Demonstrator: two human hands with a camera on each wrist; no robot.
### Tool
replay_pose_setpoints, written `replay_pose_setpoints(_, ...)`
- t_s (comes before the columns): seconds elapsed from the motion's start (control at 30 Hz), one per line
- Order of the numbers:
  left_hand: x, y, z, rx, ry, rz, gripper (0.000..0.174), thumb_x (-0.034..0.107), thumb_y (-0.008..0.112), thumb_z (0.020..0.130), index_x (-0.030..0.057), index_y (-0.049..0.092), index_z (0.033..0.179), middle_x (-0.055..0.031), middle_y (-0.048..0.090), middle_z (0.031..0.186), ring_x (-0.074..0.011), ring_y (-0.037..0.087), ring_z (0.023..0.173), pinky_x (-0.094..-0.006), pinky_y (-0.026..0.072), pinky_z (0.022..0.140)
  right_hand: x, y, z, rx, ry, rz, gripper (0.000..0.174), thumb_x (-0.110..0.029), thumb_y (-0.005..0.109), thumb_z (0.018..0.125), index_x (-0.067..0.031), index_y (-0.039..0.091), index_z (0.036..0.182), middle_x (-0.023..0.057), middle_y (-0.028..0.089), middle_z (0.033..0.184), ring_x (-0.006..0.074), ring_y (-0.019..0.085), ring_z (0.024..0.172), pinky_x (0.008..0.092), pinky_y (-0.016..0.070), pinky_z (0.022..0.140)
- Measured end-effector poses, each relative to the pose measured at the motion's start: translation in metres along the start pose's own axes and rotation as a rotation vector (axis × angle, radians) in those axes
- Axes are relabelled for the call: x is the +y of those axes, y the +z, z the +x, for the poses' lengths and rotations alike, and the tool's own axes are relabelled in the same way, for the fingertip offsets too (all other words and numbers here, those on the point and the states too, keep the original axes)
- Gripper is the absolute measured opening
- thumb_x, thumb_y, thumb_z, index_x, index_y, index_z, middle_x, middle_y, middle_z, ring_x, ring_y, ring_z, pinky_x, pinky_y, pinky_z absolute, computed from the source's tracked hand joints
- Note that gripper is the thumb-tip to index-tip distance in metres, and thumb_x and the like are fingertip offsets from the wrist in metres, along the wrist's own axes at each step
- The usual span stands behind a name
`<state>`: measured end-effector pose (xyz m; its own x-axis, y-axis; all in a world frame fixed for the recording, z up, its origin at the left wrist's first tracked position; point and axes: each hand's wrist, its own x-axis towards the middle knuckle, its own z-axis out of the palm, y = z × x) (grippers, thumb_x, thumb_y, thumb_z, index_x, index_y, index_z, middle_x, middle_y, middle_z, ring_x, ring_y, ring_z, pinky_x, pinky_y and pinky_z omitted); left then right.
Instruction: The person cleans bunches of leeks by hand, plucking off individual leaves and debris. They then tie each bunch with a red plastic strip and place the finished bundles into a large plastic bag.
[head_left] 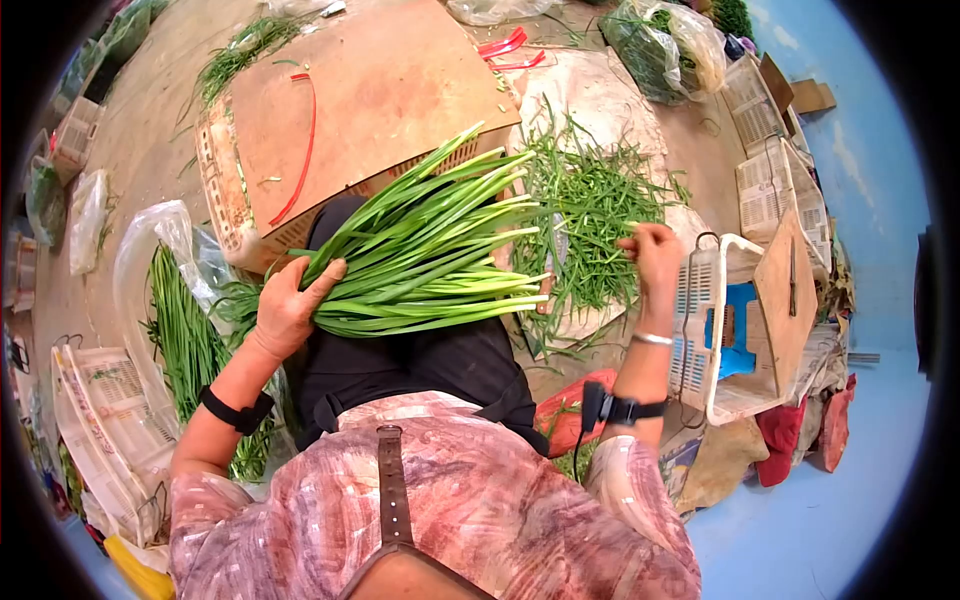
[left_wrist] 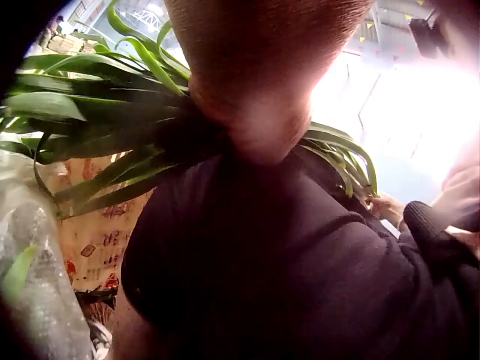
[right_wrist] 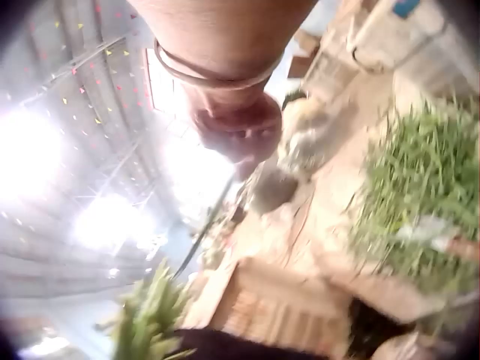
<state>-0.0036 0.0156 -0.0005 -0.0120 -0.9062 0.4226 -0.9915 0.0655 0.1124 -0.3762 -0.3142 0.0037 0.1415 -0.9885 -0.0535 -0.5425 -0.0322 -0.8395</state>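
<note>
Head view: greens (head_left: 430, 250) at board's (head_left: 370, 100) near edge, left grip (head_left: 290, 308) clasped round them; right grip (head_left: 657, 260), right of board, pinching one leaf (right_wrist: 204, 234); probably best held snugly, uncrushed, leaves drawn singly

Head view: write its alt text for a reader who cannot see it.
A person grips a bunch of long green leaves over their lap with the left hand. The right hand is near a pile of loose green leaves, with a knife at its edge; a brown board tops a crate ahead.
</note>
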Motion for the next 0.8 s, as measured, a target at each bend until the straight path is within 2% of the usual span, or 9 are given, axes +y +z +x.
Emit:
replay_pose_setpoints(0.03, 0.000, 0.000, -0.001, 0.004, -0.001, -0.002, 0.060, 0.006, 0.060, 0.071, 0.0233, 0.051, 0.128, -0.0174, 0.056, 0.100, -0.0303, 0.057, 0.075, -0.0363, 0.0462, 0.064, 0.023, -0.011, 0.019, 0.241, -0.056, -0.526, 0.026, -0.013, 0.065, 0.079, 0.0024, 0.063, 0.099, 0.0162, 0.067, 0.083, 0.0307, 0.065, 0.077, 0.0366, 0.0511, 0.068)
replay_pose_setpoints(0.13, 0.001, -0.002, 0.003, -0.002, 0.017, 0.026, 0.057, 0.005, 0.058, 0.072, 0.0232, 0.054, 0.126, -0.0172, 0.056, 0.100, -0.0290, 0.056, 0.072, -0.0359, 0.0453, 0.062, -0.019, -0.008, 0.013, 0.341, -0.136, -0.839, 0.038, -0.019, 0.065, 0.079, 0.0010, 0.058, 0.111, 0.0219, 0.063, 0.098, 0.0362, 0.061, 0.090, 0.0399, 0.0491, 0.079)
replay_pose_setpoints(0.2, 0.004, -0.004, 0.007, -0.011, 0.028, 0.014, 0.054, 0.005, 0.057, 0.072, 0.0238, 0.056, 0.123, -0.0166, 0.057, 0.099, -0.0278, 0.055, 0.070, -0.0355, 0.0442, 0.060, -0.034, 0.023, 0.026, 0.143, -0.467, -0.510, 0.047, -0.024, 0.067, 0.079, 0.0000, 0.054, 0.118, 0.0231, 0.059, 0.111, 0.0334, 0.059, 0.100, 0.0391, 0.0473, 0.084)
replay_pose_setpoints(0.33, 0.000, -0.001, 0.003, -0.043, 0.074, 0.023, 0.063, 0.003, 0.059, 0.070, 0.0212, 0.050, 0.129, -0.0181, 0.057, 0.102, -0.0295, 0.056, 0.073, -0.0363, 0.0459, 0.062, -0.099, 0.103, -0.005, -0.581, -0.279, 0.321, 0.041, -0.011, 0.067, 0.080, 0.0011, 0.056, 0.117, 0.0114, 0.066, 0.093, 0.0151, 0.063, 0.083, 0.0251, 0.0498, 0.071)
replay_pose_setpoints(0.5, -0.002, 0.005, -0.007, 0.278, -0.087, -0.167, 0.081, -0.002, 0.062, 0.065, 0.0135, 0.034, 0.139, -0.0227, 0.055, 0.110, -0.0352, 0.058, 0.086, -0.0394, 0.0485, 0.070, -0.103, 0.057, -0.070, -0.578, -0.864, 0.092, 0.019, -0.004, 0.072, 0.069, -0.0041, 0.065, 0.087, 0.0076, 0.063, 0.083, 0.0212, 0.062, 0.076, 0.0289, 0.0496, 0.069)
replay_pose_setpoints(0.57, -0.002, 0.008, -0.013, 0.304, -0.099, -0.210, 0.071, 0.001, 0.063, 0.066, 0.0122, 0.042, 0.134, -0.0213, 0.056, 0.108, -0.0344, 0.059, 0.088, -0.0392, 0.0483, 0.070, -0.085, 0.049, -0.093, -0.630, -0.832, -0.008, 0.018, -0.004, 0.073, 0.068, -0.0037, 0.065, 0.085, 0.0071, 0.063, 0.085, 0.0223, 0.062, 0.079, 0.0294, 0.0495, 0.070)
replay_pose_setpoints(0.63, -0.005, 0.000, -0.014, 0.056, -0.057, -0.042, 0.063, 0.005, 0.064, 0.067, 0.0143, 0.051, 0.127, -0.0191, 0.057, 0.106, -0.0328, 0.059, 0.087, -0.0382, 0.0483, 0.071, -0.076, 0.042, -0.097, -0.636, -0.857, -0.047, 0.015, -0.004, 0.072, 0.070, -0.0016, 0.065, 0.083, 0.0068, 0.064, 0.084, 0.0183, 0.062, 0.076, 0.0281, 0.0494, 0.069)
replay_pose_setpoints(0.73, -0.003, -0.004, -0.010, 0.059, 0.002, 0.021, 0.055, 0.008, 0.063, 0.069, 0.0214, 0.057, 0.122, -0.0150, 0.058, 0.101, -0.0291, 0.058, 0.082, -0.0353, 0.0465, 0.067, -0.079, 0.028, -0.083, -0.725, -0.451, 0.098, 0.009, -0.005, 0.067, 0.076, 0.0019, 0.065, 0.081, 0.0055, 0.065, 0.072, 0.0102, 0.060, 0.065, 0.0241, 0.0474, 0.060)
replay_pose_setpoints(0.8, -0.003, -0.002, -0.008, 0.075, 0.053, 0.053, 0.054, 0.007, 0.060, 0.070, 0.0251, 0.057, 0.121, -0.0121, 0.057, 0.099, -0.0252, 0.056, 0.078, -0.0335, 0.0436, 0.063, -0.087, 0.026, -0.064, -0.709, -0.265, -0.166, 0.015, -0.012, 0.067, 0.077, 0.0027, 0.065, 0.079, 0.0086, 0.063, 0.063, 0.0131, 0.060, 0.061, 0.0272, 0.0469, 0.057)
